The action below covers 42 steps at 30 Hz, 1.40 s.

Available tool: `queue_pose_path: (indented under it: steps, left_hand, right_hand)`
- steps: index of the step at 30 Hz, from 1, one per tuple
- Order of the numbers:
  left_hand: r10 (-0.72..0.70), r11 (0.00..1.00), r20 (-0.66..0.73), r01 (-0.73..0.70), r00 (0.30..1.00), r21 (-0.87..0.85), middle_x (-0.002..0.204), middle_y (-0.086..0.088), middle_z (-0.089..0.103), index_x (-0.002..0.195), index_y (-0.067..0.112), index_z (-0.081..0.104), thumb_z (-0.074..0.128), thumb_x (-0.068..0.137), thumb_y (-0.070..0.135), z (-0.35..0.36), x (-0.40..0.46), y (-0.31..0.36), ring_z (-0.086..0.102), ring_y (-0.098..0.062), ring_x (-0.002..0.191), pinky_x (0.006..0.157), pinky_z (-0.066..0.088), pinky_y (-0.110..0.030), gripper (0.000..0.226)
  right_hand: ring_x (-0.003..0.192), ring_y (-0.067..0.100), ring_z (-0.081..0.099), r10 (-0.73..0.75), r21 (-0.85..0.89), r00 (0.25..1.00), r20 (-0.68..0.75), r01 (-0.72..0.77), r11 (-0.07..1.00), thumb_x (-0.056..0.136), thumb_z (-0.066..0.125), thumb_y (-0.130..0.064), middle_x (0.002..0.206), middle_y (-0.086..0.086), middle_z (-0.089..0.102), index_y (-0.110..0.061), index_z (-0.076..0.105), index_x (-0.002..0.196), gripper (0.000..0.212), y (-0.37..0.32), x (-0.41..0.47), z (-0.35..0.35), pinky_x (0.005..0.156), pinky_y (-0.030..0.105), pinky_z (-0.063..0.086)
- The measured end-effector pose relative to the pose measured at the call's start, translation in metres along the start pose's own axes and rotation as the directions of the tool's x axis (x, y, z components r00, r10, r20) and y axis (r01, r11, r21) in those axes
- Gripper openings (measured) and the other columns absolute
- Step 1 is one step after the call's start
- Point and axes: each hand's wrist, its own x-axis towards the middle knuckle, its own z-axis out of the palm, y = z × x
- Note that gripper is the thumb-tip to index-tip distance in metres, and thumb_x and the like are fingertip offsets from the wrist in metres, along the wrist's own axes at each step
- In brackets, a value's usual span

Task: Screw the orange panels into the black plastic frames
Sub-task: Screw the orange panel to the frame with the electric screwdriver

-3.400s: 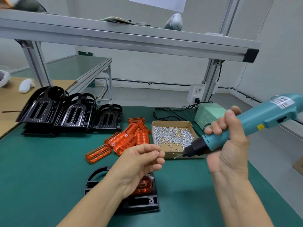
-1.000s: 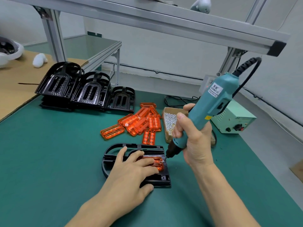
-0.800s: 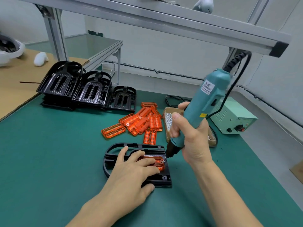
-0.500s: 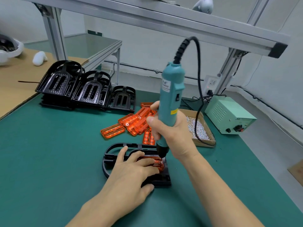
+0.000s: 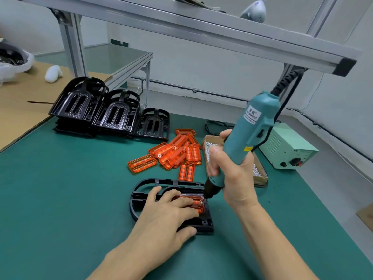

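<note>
1. At the near edge of the mat (image 5: 60,199), a black frame (image 5: 141,190) lies flat; all places below are given from it.
2. On the frame: left hand (image 5: 167,215), fingers straight and spread, pressing down an orange panel (image 5: 198,205) seated at the frame's right end. Thumb rests at the frame's near edge.
3. Just right of the frame: right hand (image 5: 232,174) wrapped tight round a teal driver (image 5: 248,134), which is tilted, top leaning away to the right. Its bit meets the panel's far right corner. The screw itself is too small to make out.
4. Risk, as I judge it: with the driver off vertical, the bit could cam out, skate over the panel and mar it, or run the screw in crooked. The left fingertips sit close to the bit; a slip would go their way.
5. Risk: if the left hand eases off, the panel could lift or twist under torque.
6. Behind the frame: loose panels (image 5: 173,154) in a heap; to their right, a screw box (image 5: 260,174).
7. Farther behind and left: stacked frames (image 5: 109,114). Farther right: a green power unit (image 5: 290,150).
</note>
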Motion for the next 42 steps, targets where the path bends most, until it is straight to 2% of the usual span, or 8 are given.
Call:
queue_pose_path:
  steps: [6, 11, 20, 24, 27, 35, 39, 42]
  left_hand:
    - [-0.001, 1.000, 0.000, 0.001, 1.000, 0.008, 0.146, 0.031, 0.030, 0.133, 0.048, 0.044, 0.042, 0.092, 0.056, 0.001, 0.000, 0.000, 0.009, 0.001, 0.139, 0.110, -0.015, -0.036, 0.042]
    - [-0.002, 1.000, 0.004, 0.002, 1.000, 0.002, 0.146, 0.031, 0.031, 0.132, 0.048, 0.046, 0.043, 0.091, 0.056, 0.001, 0.000, 0.000, 0.010, 0.001, 0.138, 0.108, -0.015, -0.035, 0.042]
    - [0.002, 1.000, 0.009, -0.002, 1.000, -0.015, 0.145, 0.032, 0.031, 0.130, 0.049, 0.047, 0.044, 0.090, 0.058, 0.003, 0.001, -0.003, 0.009, 0.002, 0.138, 0.106, -0.016, -0.032, 0.042]
    - [-0.005, 1.000, 0.023, 0.006, 1.000, -0.011, 0.145, 0.032, 0.032, 0.130, 0.049, 0.048, 0.043, 0.090, 0.058, 0.002, 0.001, -0.004, 0.009, 0.001, 0.139, 0.107, -0.016, -0.033, 0.041]
    - [-0.005, 1.000, 0.027, 0.005, 1.000, -0.017, 0.145, 0.032, 0.032, 0.129, 0.050, 0.048, 0.042, 0.090, 0.058, 0.002, 0.001, -0.003, 0.010, 0.002, 0.139, 0.107, -0.017, -0.033, 0.041]
    - [-0.011, 1.000, 0.075, 0.013, 0.997, -0.019, 0.143, 0.032, 0.033, 0.129, 0.047, 0.049, 0.041, 0.090, 0.059, -0.003, 0.003, 0.003, 0.012, 0.003, 0.137, 0.110, -0.014, -0.035, 0.042]
    - [0.028, 0.991, -0.039, -0.033, 0.999, -0.128, 0.122, 0.028, 0.054, 0.112, 0.041, 0.064, 0.048, 0.088, 0.056, -0.019, 0.024, 0.008, 0.036, 0.005, 0.121, 0.106, 0.008, -0.028, 0.033]
    - [-0.012, 0.979, -0.151, -0.019, 0.988, -0.203, 0.104, 0.020, 0.065, 0.098, 0.033, 0.072, 0.058, 0.089, 0.039, -0.032, 0.060, 0.013, 0.052, -0.003, 0.102, 0.102, 0.028, -0.033, 0.018]
  right_hand:
    - [0.041, 0.016, 0.040, 0.011, 0.008, 1.000, 0.025, -0.011, 1.000, 0.080, 0.066, -0.020, 0.048, -0.002, 0.047, -0.026, 0.054, 0.092, 0.018, -0.001, -0.001, 0.002, 0.051, 0.029, 0.039]
    - [0.040, 0.016, 0.039, 0.036, 0.039, 0.996, 0.083, -0.039, 0.998, 0.078, 0.065, -0.016, 0.048, -0.002, 0.047, -0.030, 0.057, 0.087, 0.018, 0.000, -0.001, 0.001, 0.049, 0.027, 0.040]
    - [0.043, 0.015, 0.041, 0.044, 0.053, 0.981, 0.189, -0.055, 0.997, 0.081, 0.066, -0.012, 0.051, -0.002, 0.048, -0.019, 0.055, 0.101, 0.024, -0.002, 0.000, 0.001, 0.051, 0.028, 0.042]
    - [0.040, 0.012, 0.038, 0.028, 0.218, 0.997, 0.066, -0.041, 0.975, 0.075, 0.064, -0.009, 0.048, -0.005, 0.044, -0.024, 0.061, 0.093, 0.023, -0.016, 0.013, -0.001, 0.049, 0.023, 0.039]
    - [0.040, 0.008, 0.038, 0.032, 0.347, 0.998, -0.057, -0.011, 0.938, 0.079, 0.056, -0.002, 0.050, -0.007, 0.041, -0.018, 0.054, 0.095, 0.023, -0.033, 0.027, -0.015, 0.047, 0.019, 0.039]
    - [0.042, 0.010, 0.039, 0.004, 0.300, 0.958, -0.288, 0.086, 0.950, 0.081, 0.054, -0.003, 0.052, -0.006, 0.039, -0.021, 0.055, 0.091, 0.020, -0.035, 0.019, -0.035, 0.048, 0.020, 0.040]
    - [0.043, 0.011, 0.040, -0.017, 0.274, 0.931, -0.364, 0.125, 0.953, 0.081, 0.056, -0.002, 0.055, -0.004, 0.039, -0.020, 0.053, 0.093, 0.021, -0.034, 0.010, -0.044, 0.049, 0.022, 0.040]
    - [0.045, 0.012, 0.041, -0.028, 0.243, 0.912, -0.410, 0.139, 0.960, 0.081, 0.057, -0.003, 0.057, -0.002, 0.039, -0.021, 0.053, 0.093, 0.022, -0.037, 0.006, -0.051, 0.051, 0.024, 0.041]
